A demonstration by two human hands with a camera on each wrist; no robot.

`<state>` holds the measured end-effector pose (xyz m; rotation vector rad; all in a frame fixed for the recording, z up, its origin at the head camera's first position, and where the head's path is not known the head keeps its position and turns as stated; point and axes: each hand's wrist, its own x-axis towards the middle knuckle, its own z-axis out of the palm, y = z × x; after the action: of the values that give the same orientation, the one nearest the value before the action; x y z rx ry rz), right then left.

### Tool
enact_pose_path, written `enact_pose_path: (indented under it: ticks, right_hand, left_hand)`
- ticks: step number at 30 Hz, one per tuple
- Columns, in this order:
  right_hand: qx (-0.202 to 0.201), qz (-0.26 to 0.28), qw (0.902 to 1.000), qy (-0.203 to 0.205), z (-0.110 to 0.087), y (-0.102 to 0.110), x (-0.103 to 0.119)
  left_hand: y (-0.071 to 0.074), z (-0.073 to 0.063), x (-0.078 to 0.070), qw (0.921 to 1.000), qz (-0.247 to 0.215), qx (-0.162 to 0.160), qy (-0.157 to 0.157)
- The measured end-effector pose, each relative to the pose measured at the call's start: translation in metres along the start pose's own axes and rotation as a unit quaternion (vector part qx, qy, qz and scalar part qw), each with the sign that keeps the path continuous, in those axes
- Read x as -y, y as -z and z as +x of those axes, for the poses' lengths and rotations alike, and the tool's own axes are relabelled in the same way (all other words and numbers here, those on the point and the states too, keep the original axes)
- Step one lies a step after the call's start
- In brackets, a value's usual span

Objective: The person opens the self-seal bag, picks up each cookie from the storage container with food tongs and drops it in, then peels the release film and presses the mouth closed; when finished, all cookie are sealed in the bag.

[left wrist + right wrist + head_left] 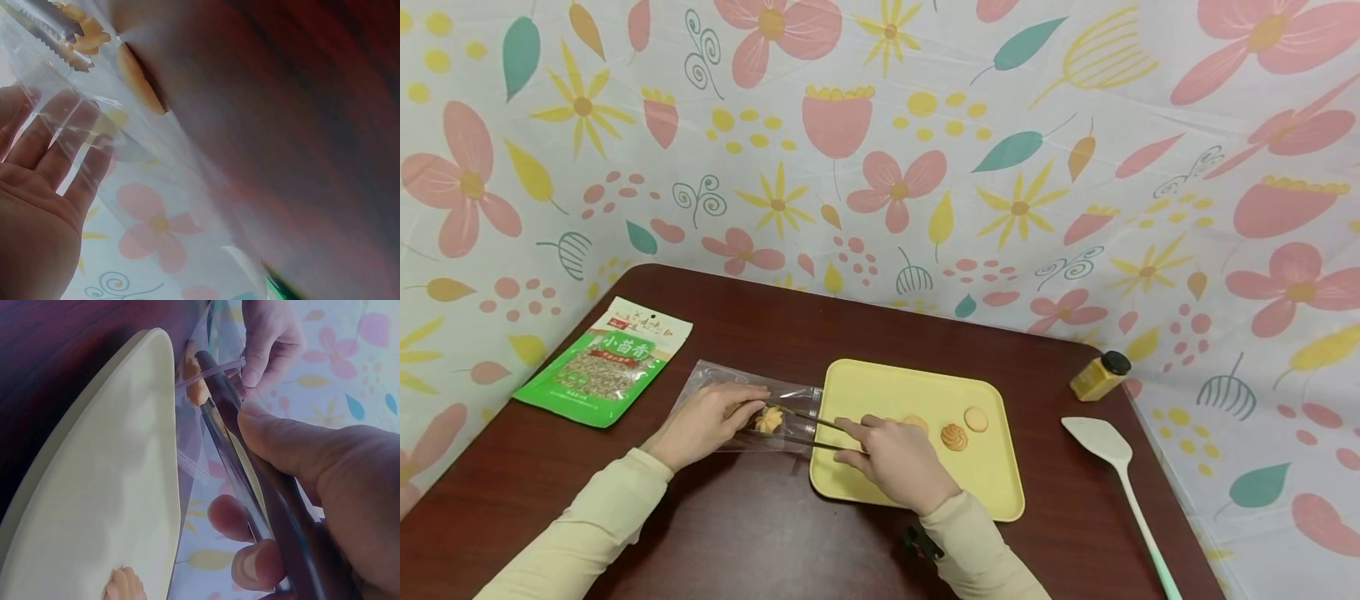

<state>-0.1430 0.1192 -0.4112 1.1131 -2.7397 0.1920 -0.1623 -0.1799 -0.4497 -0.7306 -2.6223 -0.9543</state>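
A clear zip bag lies left of the yellow tray, its mouth overlapping the tray's edge. My left hand pinches the bag's upper layer near the mouth, lifting it. My right hand grips metal tongs with thumb and fingers, their serrated tips inside the bag. A flower-shaped cookie sits at those tips. Another cookie lies in the bag, seen edge-on in the left wrist view. On the tray are a swirled cookie and round cookies, partly hidden by my right hand.
A green spice packet lies at the table's left. Toward the right edge stand a small yellow jar with a black lid and a white spatula with a green handle end. Patterned cloth hangs behind the table.
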Motion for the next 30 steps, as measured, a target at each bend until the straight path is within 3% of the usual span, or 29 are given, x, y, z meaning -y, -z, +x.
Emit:
enact_pose_path:
  ticks: [10, 18, 30]
  right_hand:
    - [0.0, 0.002, 1.0, 0.008, 0.006, -0.005, 0.003]
    - [-0.002, 0.0, 1.0, 0.008, 0.009, -0.006, 0.005]
    - [0.009, -0.004, 0.9999, 0.004, 0.014, -0.008, 0.007]
  left_hand:
    - [0.0, -0.001, 0.0, 1.0, -0.007, 0.002, 0.002]
    - [0.001, -0.001, -0.001, 0.9987, -0.017, 0.026, 0.041]
    - [0.0, -0.002, -0.001, 0.9994, -0.014, 0.004, 0.031]
